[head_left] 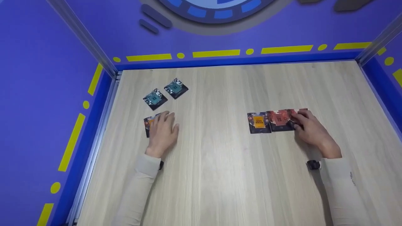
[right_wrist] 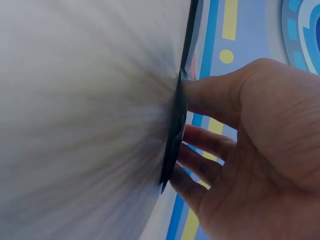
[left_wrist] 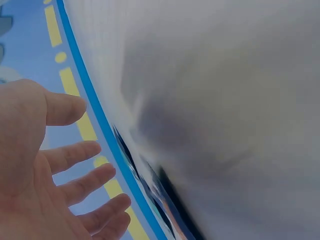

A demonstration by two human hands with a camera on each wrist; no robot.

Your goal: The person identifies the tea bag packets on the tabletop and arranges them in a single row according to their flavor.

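Note:
On the left, my left hand [head_left: 164, 131] is held palm down over a dark square packet with an orange label [head_left: 147, 125], covering much of it. Its fingers look spread and loosely bent, with nothing between them, in the left wrist view. On the right, my right hand [head_left: 312, 130] has its thumb and fingertips on a red-patterned packet [head_left: 293, 111], partly hidden beneath them. That packet ends a row with another red packet [head_left: 279, 120] and an orange-labelled packet [head_left: 259, 122]. In the right wrist view, the fingers [right_wrist: 192, 182] rest against the dark packet's surface [right_wrist: 172, 140].
Two dark packets with teal labels, one nearer [head_left: 155, 99] and one farther back [head_left: 176, 88], lie turned at an angle beyond the left hand. Blue walls with yellow marks [head_left: 216, 53] border the wooden table [head_left: 213, 163] at the back and sides.

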